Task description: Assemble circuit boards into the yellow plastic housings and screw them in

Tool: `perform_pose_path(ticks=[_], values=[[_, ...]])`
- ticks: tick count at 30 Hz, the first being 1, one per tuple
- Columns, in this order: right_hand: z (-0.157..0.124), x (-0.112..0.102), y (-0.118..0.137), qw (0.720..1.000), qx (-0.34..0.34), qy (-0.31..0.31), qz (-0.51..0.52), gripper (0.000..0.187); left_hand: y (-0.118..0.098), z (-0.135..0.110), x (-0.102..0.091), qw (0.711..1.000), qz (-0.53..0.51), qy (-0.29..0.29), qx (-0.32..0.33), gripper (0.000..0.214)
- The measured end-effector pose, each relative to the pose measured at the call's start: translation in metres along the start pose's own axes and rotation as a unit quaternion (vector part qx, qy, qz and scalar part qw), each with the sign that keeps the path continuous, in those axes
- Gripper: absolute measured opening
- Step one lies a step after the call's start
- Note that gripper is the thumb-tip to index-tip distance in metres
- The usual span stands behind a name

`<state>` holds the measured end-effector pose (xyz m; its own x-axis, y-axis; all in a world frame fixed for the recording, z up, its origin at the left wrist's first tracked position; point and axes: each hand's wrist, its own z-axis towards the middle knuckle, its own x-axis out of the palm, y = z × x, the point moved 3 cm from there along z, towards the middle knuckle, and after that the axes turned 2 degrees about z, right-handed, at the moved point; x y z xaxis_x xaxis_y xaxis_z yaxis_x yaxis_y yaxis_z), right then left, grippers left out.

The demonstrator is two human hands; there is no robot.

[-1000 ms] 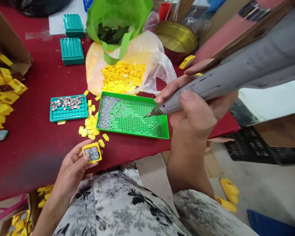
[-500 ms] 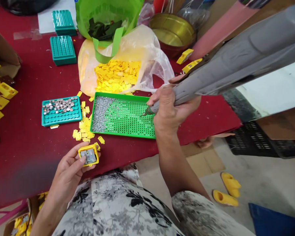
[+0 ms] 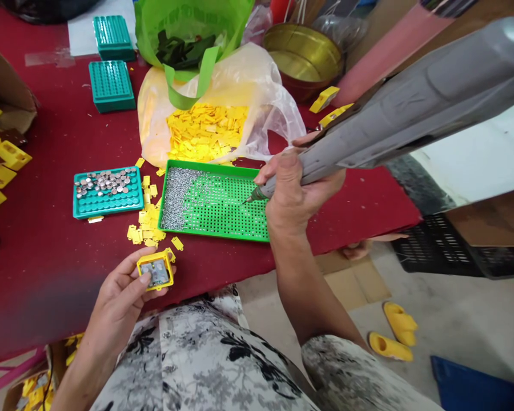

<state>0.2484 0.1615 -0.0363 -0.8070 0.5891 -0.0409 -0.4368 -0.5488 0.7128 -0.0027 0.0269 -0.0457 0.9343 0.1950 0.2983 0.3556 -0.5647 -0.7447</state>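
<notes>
Surface: I'm looking down from the head camera at a red-clothed worktable (image 3: 38,274), and the work is sitting around its near edge, at my 6 o'clock.

Left hand: at 7 o'clock, the left hand (image 3: 115,308) is closing narrowly on a yellow plastic housing (image 3: 168,267), with its thumb pressing on the housing's metal plate (image 3: 156,273).

Right hand: at 4 o'clock, the right hand (image 3: 293,194) is wrapping fully around a grey electric screwdriver (image 3: 411,120), whose body is running up toward 2 o'clock.

Bit: its bit (image 3: 251,199) is pointing down over the green perforated tray (image 3: 214,236); I can't tell whether it's touching anything.

Tray: silver screws (image 3: 175,197) are filling the tray's left side, while holes are showing empty toward its right side.

Nearby: loose yellow plastic pieces (image 3: 145,220) are lying between the left hand and the tray, beside a teal tray (image 3: 107,214) holding metal discs (image 3: 105,182).

Further out: at 12 o'clock, a clear plastic bag (image 3: 269,108) is holding more yellow pieces (image 3: 203,131); at 9 o'clock, yellow housings (image 3: 0,162) are piling up by a cardboard box (image 3: 4,74).
</notes>
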Motion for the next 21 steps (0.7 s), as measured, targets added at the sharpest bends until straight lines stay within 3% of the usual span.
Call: perform_pose_path(ticks=[9, 15, 21], values=[[-0.0019, -0.0020, -0.0035, 0.995, 0.017, 0.028, -0.090, 0.047, -0.0021, -0.0003, 0.0009, 1.000, 0.008, -0.013, -0.007, 0.039], [-0.0015, -0.0016, -0.0017, 1.000, -0.008, 0.013, 0.001, 0.038, -0.0020, -0.0022, 0.0001, 1.000, 0.004, -0.013, -0.007, 0.040], [-0.0003, -0.0047, 0.0010, 1.000, -0.005, 0.006, 0.019, 0.031, -0.0008, -0.0058, -0.0010, 1.000, -0.002, -0.004, -0.007, 0.039]])
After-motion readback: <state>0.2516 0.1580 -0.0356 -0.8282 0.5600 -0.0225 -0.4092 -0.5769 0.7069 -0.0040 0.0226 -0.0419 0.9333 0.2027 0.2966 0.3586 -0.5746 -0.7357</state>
